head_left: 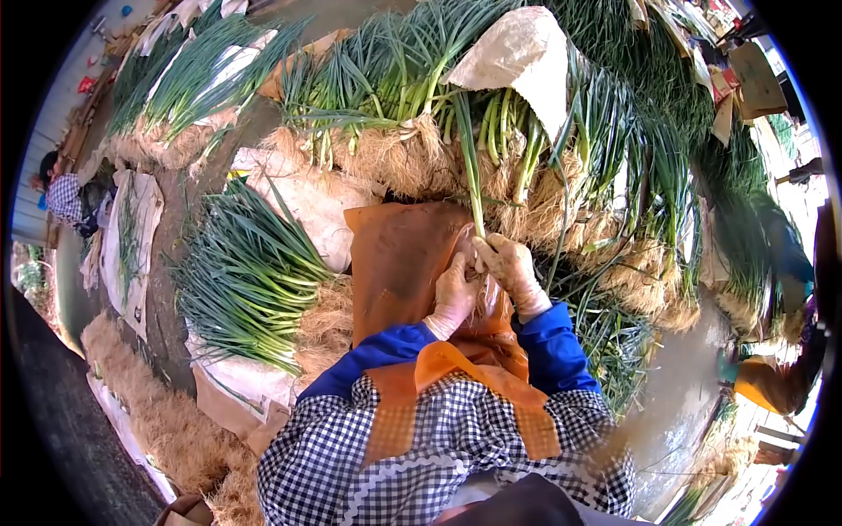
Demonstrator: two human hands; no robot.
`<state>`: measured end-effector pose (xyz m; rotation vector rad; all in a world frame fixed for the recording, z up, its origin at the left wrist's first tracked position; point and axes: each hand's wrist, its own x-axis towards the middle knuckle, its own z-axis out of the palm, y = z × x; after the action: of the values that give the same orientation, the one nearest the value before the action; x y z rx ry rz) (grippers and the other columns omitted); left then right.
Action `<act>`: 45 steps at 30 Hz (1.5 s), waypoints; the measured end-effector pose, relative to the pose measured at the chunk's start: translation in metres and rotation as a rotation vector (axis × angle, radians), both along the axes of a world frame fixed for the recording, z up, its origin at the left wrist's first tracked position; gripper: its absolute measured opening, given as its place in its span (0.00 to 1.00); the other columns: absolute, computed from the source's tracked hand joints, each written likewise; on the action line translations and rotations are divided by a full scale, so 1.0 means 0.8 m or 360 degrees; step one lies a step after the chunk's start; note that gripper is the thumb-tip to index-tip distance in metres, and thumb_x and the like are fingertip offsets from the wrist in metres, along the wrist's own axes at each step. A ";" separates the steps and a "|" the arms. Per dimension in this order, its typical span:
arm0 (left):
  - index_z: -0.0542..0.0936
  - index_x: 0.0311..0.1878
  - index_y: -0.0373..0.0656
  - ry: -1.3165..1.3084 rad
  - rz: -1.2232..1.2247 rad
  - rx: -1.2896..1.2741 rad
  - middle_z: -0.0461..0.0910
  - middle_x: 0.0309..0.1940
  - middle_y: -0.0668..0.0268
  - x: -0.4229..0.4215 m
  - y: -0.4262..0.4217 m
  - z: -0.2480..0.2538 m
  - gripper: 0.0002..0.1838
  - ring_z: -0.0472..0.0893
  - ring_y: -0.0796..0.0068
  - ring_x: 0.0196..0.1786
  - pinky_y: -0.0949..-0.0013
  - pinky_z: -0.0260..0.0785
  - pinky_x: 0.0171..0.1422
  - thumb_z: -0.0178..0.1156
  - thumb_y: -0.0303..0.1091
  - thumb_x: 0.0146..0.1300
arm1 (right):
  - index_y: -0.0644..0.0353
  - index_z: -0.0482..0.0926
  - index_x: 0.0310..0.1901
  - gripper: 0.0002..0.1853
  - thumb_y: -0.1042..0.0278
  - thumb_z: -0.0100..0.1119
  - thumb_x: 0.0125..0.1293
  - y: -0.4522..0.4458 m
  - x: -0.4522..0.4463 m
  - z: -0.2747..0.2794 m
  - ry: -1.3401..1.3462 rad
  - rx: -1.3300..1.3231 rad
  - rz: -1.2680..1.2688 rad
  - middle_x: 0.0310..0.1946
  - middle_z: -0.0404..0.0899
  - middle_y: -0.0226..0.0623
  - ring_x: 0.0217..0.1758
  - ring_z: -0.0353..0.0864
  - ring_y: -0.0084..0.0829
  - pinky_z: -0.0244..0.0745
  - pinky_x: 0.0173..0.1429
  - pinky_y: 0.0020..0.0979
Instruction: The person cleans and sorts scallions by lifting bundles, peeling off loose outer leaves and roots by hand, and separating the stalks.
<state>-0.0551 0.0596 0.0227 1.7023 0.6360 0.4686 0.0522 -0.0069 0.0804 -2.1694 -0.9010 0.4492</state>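
Note:
A single long green onion [471, 171] stands nearly upright in front of me, its leaves pointing away and its white base between my hands. My right hand [512, 270], in a pale glove, is closed around the lower stalk. Close beside it, my left hand [455, 291], also gloved, pinches at the root end, where pale roots or loose skin hang down. An orange-brown waterproof apron [399, 272] covers my lap beneath both hands.
A pile of green onions [250, 272] with roots lies on sacking to my left. More rooted bunches [390, 131] line the ground ahead, partly under a white sack [517, 57]. Stripped leaves [605, 342] lie at right. Another person [66, 197] sits far left.

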 end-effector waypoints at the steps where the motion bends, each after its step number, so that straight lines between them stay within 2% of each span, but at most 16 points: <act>1: 0.71 0.38 0.40 0.0068 -0.0015 0.0088 0.71 0.30 0.72 0.002 0.002 0.001 0.06 0.71 0.80 0.34 0.74 0.69 0.39 0.57 0.28 0.60 | 0.52 0.77 0.33 0.10 0.58 0.48 0.66 -0.002 -0.005 -0.019 -0.0225 -0.0027 0.0030 0.21 0.76 0.32 0.21 0.78 0.35 0.74 0.28 0.32; 3: 0.69 0.39 0.42 -0.0411 0.0079 -0.1311 0.73 0.30 0.71 0.012 0.002 -0.041 0.10 0.73 0.81 0.32 0.75 0.70 0.36 0.59 0.23 0.57 | 0.52 0.76 0.34 0.11 0.59 0.46 0.67 -0.020 -0.030 -0.031 -0.0526 -0.0293 0.0312 0.26 0.78 0.35 0.24 0.79 0.34 0.75 0.32 0.33; 4: 0.70 0.39 0.42 -0.0363 0.0047 -0.1449 0.74 0.31 0.70 0.012 0.006 -0.041 0.09 0.74 0.81 0.33 0.76 0.70 0.37 0.59 0.23 0.57 | 0.52 0.76 0.37 0.11 0.57 0.45 0.68 -0.037 -0.046 -0.024 -0.1240 -0.0277 0.0634 0.30 0.79 0.36 0.27 0.81 0.33 0.76 0.36 0.35; 6: 0.72 0.43 0.43 -0.0406 -0.0092 -0.1612 0.74 0.33 0.71 0.010 0.018 -0.023 0.10 0.74 0.82 0.33 0.78 0.70 0.37 0.60 0.26 0.59 | 0.51 0.75 0.44 0.15 0.51 0.44 0.69 -0.083 -0.055 -0.004 -0.0662 -0.0115 0.1129 0.38 0.80 0.39 0.33 0.82 0.33 0.76 0.44 0.38; 8: 0.73 0.44 0.43 -0.0330 -0.0220 -0.1597 0.75 0.32 0.71 0.008 0.029 -0.014 0.10 0.75 0.82 0.32 0.77 0.70 0.37 0.60 0.28 0.59 | 0.53 0.76 0.48 0.22 0.44 0.45 0.67 -0.121 -0.031 0.003 0.0405 -0.0469 0.0990 0.41 0.80 0.40 0.39 0.83 0.33 0.75 0.49 0.38; 11: 0.75 0.47 0.39 -0.0281 -0.0616 -0.2430 0.78 0.36 0.69 0.015 0.056 -0.033 0.11 0.77 0.79 0.40 0.76 0.71 0.47 0.56 0.31 0.63 | 0.53 0.76 0.50 0.26 0.39 0.49 0.63 -0.129 0.044 -0.032 -0.0221 -0.1361 0.0503 0.42 0.81 0.33 0.38 0.83 0.30 0.79 0.41 0.34; 13: 0.75 0.46 0.38 -0.0089 -0.0480 -0.1770 0.79 0.38 0.66 0.026 0.063 -0.008 0.10 0.78 0.77 0.43 0.74 0.71 0.50 0.55 0.31 0.63 | 0.54 0.79 0.43 0.18 0.47 0.51 0.65 -0.088 0.084 -0.040 -0.0207 -0.0467 -0.0205 0.35 0.82 0.37 0.31 0.82 0.31 0.77 0.32 0.32; 16: 0.75 0.43 0.40 -0.0411 -0.0506 -0.1704 0.78 0.36 0.64 0.029 0.062 0.042 0.09 0.78 0.75 0.42 0.70 0.71 0.49 0.57 0.33 0.62 | 0.54 0.80 0.42 0.26 0.38 0.55 0.58 -0.003 0.125 0.000 -0.0120 -0.0282 -0.0527 0.28 0.82 0.42 0.31 0.82 0.37 0.75 0.38 0.36; 21: 0.75 0.43 0.41 -0.0581 -0.0287 -0.1656 0.78 0.41 0.64 0.024 0.057 0.030 0.07 0.78 0.75 0.45 0.71 0.71 0.52 0.55 0.30 0.64 | 0.57 0.80 0.31 0.15 0.54 0.51 0.63 0.016 0.144 -0.016 -0.0185 -0.0253 -0.0412 0.23 0.80 0.43 0.30 0.81 0.31 0.76 0.39 0.36; 27: 0.72 0.51 0.38 -0.0377 -0.0599 -0.1578 0.76 0.40 0.68 0.022 -0.005 0.011 0.18 0.77 0.77 0.44 0.77 0.73 0.47 0.61 0.20 0.56 | 0.60 0.80 0.34 0.15 0.54 0.61 0.57 -0.048 0.020 0.008 0.0378 0.0063 -0.0157 0.26 0.81 0.38 0.28 0.81 0.29 0.77 0.35 0.31; 30: 0.73 0.53 0.38 -0.0236 -0.0431 -0.1379 0.77 0.43 0.68 0.019 -0.018 -0.004 0.19 0.77 0.76 0.45 0.74 0.71 0.53 0.60 0.20 0.57 | 0.58 0.81 0.30 0.12 0.57 0.61 0.59 -0.052 0.008 0.008 0.0073 -0.0012 -0.0033 0.25 0.81 0.34 0.28 0.81 0.27 0.76 0.36 0.30; 33: 0.72 0.55 0.38 -0.0435 -0.0397 -0.1424 0.76 0.45 0.67 0.016 -0.011 0.000 0.20 0.76 0.75 0.48 0.71 0.69 0.58 0.58 0.20 0.58 | 0.60 0.80 0.32 0.08 0.64 0.57 0.63 -0.047 0.024 0.017 0.0727 0.0653 -0.0621 0.20 0.78 0.32 0.23 0.75 0.22 0.71 0.32 0.22; 38: 0.72 0.54 0.37 -0.0476 -0.0382 -0.1735 0.77 0.46 0.65 0.011 -0.006 -0.003 0.17 0.76 0.73 0.50 0.70 0.67 0.59 0.56 0.21 0.60 | 0.58 0.74 0.49 0.18 0.54 0.53 0.66 -0.037 0.056 -0.009 0.1201 0.0765 -0.0239 0.24 0.71 0.20 0.22 0.60 0.12 0.57 0.27 0.15; 42: 0.74 0.53 0.36 -0.0524 -0.0269 -0.2008 0.78 0.45 0.65 0.005 -0.007 -0.005 0.16 0.76 0.72 0.49 0.71 0.67 0.58 0.57 0.25 0.61 | 0.59 0.76 0.38 0.12 0.58 0.50 0.69 0.007 0.049 -0.063 0.1621 0.1258 -0.0441 0.25 0.75 0.21 0.24 0.69 0.14 0.62 0.27 0.18; 43: 0.74 0.53 0.36 -0.0502 -0.0234 -0.2043 0.78 0.45 0.65 0.003 -0.005 -0.005 0.16 0.76 0.73 0.48 0.71 0.67 0.57 0.57 0.26 0.61 | 0.58 0.76 0.40 0.11 0.60 0.51 0.69 0.011 0.036 -0.052 0.1551 0.1356 -0.0537 0.24 0.75 0.23 0.25 0.71 0.16 0.65 0.27 0.20; 45: 0.74 0.52 0.36 -0.0500 -0.0195 -0.2051 0.78 0.44 0.65 0.001 -0.005 -0.001 0.16 0.76 0.73 0.48 0.71 0.67 0.56 0.56 0.26 0.61 | 0.59 0.77 0.38 0.09 0.63 0.53 0.67 -0.003 0.049 -0.098 -0.0938 0.0642 -0.0294 0.23 0.76 0.26 0.25 0.73 0.19 0.67 0.30 0.20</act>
<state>-0.0543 0.0560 0.0217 0.4226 0.4219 0.1380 0.0912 -0.0095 0.0023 -1.9951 -0.9778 -0.4562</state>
